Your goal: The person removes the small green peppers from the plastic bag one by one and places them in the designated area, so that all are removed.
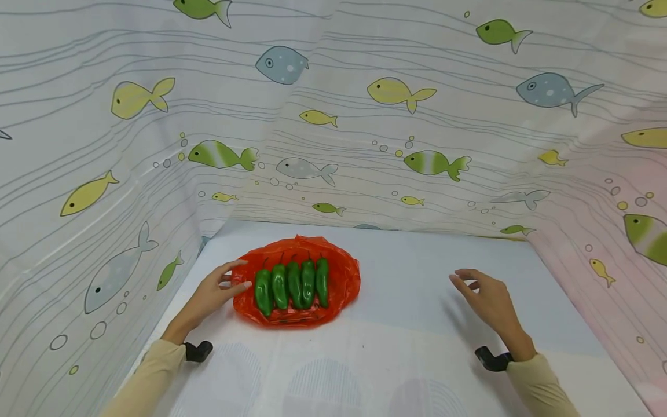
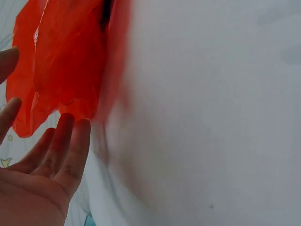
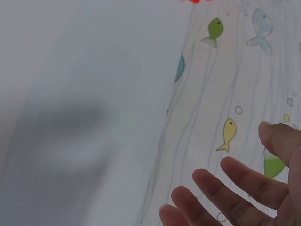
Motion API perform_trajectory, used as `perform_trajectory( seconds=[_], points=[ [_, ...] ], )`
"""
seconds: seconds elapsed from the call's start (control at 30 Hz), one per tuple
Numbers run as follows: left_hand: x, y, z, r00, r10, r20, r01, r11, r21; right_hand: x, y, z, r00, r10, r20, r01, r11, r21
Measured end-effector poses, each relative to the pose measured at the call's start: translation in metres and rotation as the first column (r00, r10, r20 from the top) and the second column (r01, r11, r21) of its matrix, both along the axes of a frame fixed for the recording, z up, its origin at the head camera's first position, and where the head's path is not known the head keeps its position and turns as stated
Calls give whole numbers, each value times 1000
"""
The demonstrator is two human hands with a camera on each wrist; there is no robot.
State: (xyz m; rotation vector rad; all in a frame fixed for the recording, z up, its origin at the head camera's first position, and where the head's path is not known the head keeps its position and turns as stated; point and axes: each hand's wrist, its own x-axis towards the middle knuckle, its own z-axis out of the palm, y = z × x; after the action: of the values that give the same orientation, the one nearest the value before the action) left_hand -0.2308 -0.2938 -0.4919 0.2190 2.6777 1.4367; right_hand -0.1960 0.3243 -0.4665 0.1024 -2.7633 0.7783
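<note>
Several green peppers lie side by side in a row, stems toward the back, on a spread red plastic bag left of the table's middle. At the bag's left edge is my left hand, its fingers spread and relaxed. In the left wrist view, the fingertips of that hand come right up to the red bag, with nothing in the palm. My right hand hovers over the right side of the table, loosely bent and holding nothing. The right wrist view shows the same hand with fingers apart.
A white table with pale round patterns toward its front lies under everything. Fish-printed curtains enclose it at the back, left and right. A black wrist strap piece sits at the left cuff, another at the right.
</note>
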Motion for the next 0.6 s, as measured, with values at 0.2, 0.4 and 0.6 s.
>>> perform_trajectory(
  seconds=[0.2, 0.4, 0.6],
  points=[
    [-2, 3, -4, 999, -35, 18, 34, 999, 31, -5, -12, -3, 999, 18, 51, -16, 999, -49],
    [-5, 4, -8, 998, -62, 18, 61, 997, 36, -11, -27, -5, 994, 47, 102, -38, 995, -87],
    [-5, 5, -8, 998, -69, 4, 69, 996, 53, -18, -40, -6, 991, 73, 113, -60, 992, -115]
  ],
)
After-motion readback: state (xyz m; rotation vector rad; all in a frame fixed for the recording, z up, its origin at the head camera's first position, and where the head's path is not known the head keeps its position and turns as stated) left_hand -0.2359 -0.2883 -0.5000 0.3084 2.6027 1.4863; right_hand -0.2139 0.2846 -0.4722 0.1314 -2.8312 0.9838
